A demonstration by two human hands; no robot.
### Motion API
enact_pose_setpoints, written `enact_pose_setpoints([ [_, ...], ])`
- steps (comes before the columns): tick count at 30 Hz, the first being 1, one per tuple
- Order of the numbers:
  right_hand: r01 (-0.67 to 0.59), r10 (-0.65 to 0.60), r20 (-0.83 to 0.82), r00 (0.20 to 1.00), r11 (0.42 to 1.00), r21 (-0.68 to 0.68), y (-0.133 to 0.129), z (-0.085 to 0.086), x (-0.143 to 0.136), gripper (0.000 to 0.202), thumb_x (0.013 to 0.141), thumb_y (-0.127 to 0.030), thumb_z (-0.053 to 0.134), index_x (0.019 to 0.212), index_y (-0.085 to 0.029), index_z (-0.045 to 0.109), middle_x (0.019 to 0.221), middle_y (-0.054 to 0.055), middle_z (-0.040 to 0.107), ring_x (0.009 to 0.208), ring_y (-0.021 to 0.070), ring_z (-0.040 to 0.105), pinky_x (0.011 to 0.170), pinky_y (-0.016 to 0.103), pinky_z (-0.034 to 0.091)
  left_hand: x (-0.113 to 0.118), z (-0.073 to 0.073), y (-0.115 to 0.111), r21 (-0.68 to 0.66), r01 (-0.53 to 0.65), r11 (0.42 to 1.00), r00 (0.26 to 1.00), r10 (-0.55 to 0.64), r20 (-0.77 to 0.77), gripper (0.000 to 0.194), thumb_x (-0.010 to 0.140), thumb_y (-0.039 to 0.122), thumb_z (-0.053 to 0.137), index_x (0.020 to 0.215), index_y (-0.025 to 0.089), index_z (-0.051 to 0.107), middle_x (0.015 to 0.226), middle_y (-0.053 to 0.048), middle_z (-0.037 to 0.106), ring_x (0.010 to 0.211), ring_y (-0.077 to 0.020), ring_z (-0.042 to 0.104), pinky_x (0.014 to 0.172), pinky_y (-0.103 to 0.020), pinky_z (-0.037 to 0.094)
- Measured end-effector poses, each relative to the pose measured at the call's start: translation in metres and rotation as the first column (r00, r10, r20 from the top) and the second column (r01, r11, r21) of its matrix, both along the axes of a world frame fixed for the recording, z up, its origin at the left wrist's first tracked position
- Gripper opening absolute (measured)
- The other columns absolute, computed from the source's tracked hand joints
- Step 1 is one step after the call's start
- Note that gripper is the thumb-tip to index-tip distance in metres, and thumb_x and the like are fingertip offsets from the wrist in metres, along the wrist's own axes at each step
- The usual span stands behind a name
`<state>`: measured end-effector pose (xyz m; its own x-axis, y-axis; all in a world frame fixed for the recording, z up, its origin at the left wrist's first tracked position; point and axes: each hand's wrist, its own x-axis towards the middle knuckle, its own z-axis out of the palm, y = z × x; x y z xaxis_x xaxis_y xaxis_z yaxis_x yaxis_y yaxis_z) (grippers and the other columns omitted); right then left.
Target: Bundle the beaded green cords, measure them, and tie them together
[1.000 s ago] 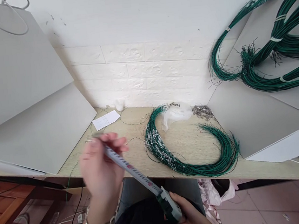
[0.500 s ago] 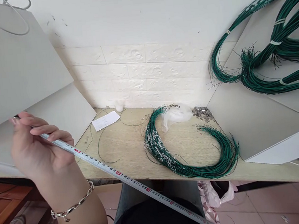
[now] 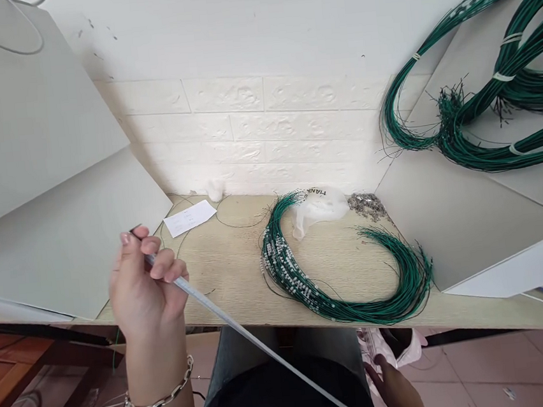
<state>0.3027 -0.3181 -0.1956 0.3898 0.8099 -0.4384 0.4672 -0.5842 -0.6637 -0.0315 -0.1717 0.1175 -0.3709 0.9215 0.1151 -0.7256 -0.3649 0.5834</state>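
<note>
My left hand (image 3: 149, 279), with a silver chain bracelet (image 3: 161, 403) on its wrist, is raised above the left part of the desk. Its fingers are closed around one end of a tape measure blade (image 3: 267, 354). The blade slants down to the right over my lap and leaves the picture at the bottom; its scale is not readable. Low on the right, beyond the desk's front edge, my right hand (image 3: 393, 384) has its fingers apart, with nothing visible in them. A curved bundle of green wires with white beads (image 3: 298, 278) lies on the desk ahead.
Tied green wire bundles (image 3: 478, 107) rest on the white panel (image 3: 484, 221) at right. A clear plastic bag (image 3: 320, 208), dark small parts (image 3: 368, 206) and a paper slip (image 3: 190, 218) lie by the wall. A white panel (image 3: 63, 230) stands left. Pink fabric (image 3: 369, 341) hangs below the desk.
My left hand has moved right and down with the tape end, and the blade has turned so its numbers no longer show. My right hand has come into view at lower right, apart from the tape.
</note>
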Motion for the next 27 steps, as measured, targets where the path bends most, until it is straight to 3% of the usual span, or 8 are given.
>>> enact_pose_setpoints([
  [3, -0.218, 0.227, -0.095, 0.969, 0.971, 0.101, 0.014, 0.052, -0.034, 0.029, 0.074, -0.05, 0.044, 0.067, -0.022, 0.048, 0.061, 0.003, 0.048, 0.064, 0.0191, 0.047, 0.065, 0.031, 0.033, 0.005, -0.009, -0.003, -0.015, -0.027, 1.0, 0.997, 0.025, -0.074, 0.016, 0.083, 0.021, 0.045, 0.075, 0.013, 0.056, 0.053, 0.005, 0.046, 0.033, 0.0011, 0.035, 0.028, -0.009, 0.032],
  [7, -0.38, 0.482, -0.283, 0.829, 0.857, 0.347, 0.024, 0.146, -0.082, 0.031, 0.084, -0.045, 0.034, 0.074, -0.019, 0.048, 0.065, 0.0, 0.045, 0.06, 0.0119, 0.039, 0.059, 0.023, 0.03, 0.011, -0.017, -0.008, -0.021, -0.077, 0.997, 0.986, 0.072, -0.149, 0.012, 0.078, 0.024, 0.053, 0.076, 0.013, 0.057, 0.056, 0.004, 0.044, 0.034, 0.0004, 0.034, 0.029, -0.01, 0.031],
  [11, -0.488, 0.649, -0.149, 0.746, 0.686, 0.54, 0.048, 0.234, -0.127, 0.027, 0.088, -0.035, 0.031, 0.07, -0.018, 0.043, 0.061, -0.002, 0.039, 0.056, 0.0097, 0.035, 0.054, 0.022, 0.026, 0.02, -0.022, -0.014, -0.04, -0.075, 0.996, 0.985, 0.068, -0.16, 0.012, 0.074, 0.025, 0.057, 0.076, 0.012, 0.056, 0.057, 0.004, 0.043, 0.037, -0.0014, 0.036, 0.031, -0.012, 0.033],
  [14, -0.512, 0.705, -0.025, 0.709, 0.539, 0.668, 0.074, 0.273, -0.162, 0.026, 0.089, -0.03, 0.028, 0.068, -0.018, 0.039, 0.056, -0.004, 0.035, 0.049, 0.0071, 0.03, 0.05, 0.021, 0.022, 0.028, -0.026, -0.018, -0.062, -0.041, 0.997, 0.99, 0.032, -0.137, 0.011, 0.073, 0.023, 0.058, 0.074, 0.013, 0.055, 0.056, 0.004, 0.039, 0.039, -0.0023, 0.036, 0.033, -0.012, 0.033],
  [16, -0.555, 0.69, 0.136, 0.71, 0.431, 0.711, 0.089, 0.285, -0.184, 0.028, 0.088, -0.03, 0.028, 0.067, -0.017, 0.039, 0.055, -0.003, 0.035, 0.048, 0.0062, 0.029, 0.049, 0.02, 0.02, 0.031, -0.028, -0.021, -0.077, 0.013, 0.997, 0.995, -0.02, -0.094, 0.01, 0.074, 0.023, 0.057, 0.075, 0.013, 0.054, 0.057, 0.004, 0.038, 0.042, -0.0028, 0.037, 0.036, -0.013, 0.035],
  [19, -0.629, 0.555, 0.405, 0.727, 0.3, 0.717, 0.102, 0.286, -0.206, 0.029, 0.088, -0.029, 0.028, 0.068, -0.016, 0.045, 0.058, -0.002, 0.041, 0.051, 0.0067, 0.033, 0.05, 0.02, 0.017, 0.033, -0.031, -0.025, -0.093, 0.082, 0.992, 0.996, -0.086, -0.037, 0.016, 0.075, 0.026, 0.054, 0.084, 0.013, 0.056, 0.062, 0.002, 0.04, 0.049, -0.0041, 0.041, 0.045, -0.014, 0.04],
  [22, -0.638, 0.378, 0.528, 0.76, 0.281, 0.717, 0.11, 0.275, -0.217, 0.028, 0.086, -0.026, 0.03, 0.066, -0.016, 0.047, 0.056, -0.001, 0.045, 0.049, 0.0076, 0.034, 0.047, 0.021, 0.016, 0.032, -0.034, -0.026, -0.114, 0.067, 0.991, 0.997, -0.071, -0.032, 0.021, 0.077, 0.027, 0.051, 0.09, 0.012, 0.058, 0.066, 0.0, 0.045, 0.055, -0.0052, 0.045, 0.052, -0.014, 0.043],
  [27, -0.58, 0.164, 0.556, 0.815, 0.239, 0.779, 0.116, 0.259, -0.221, 0.028, 0.083, -0.023, 0.033, 0.058, -0.016, 0.044, 0.049, -0.001, 0.045, 0.045, 0.0081, 0.036, 0.045, 0.024, 0.018, 0.035, -0.038, -0.028, -0.161, 0.075, 0.984, 0.997, -0.078, -0.011, 0.023, 0.077, 0.03, 0.052, 0.088, 0.012, 0.061, 0.066, -0.002, 0.049, 0.063, -0.0077, 0.051, 0.06, -0.016, 0.047],
])
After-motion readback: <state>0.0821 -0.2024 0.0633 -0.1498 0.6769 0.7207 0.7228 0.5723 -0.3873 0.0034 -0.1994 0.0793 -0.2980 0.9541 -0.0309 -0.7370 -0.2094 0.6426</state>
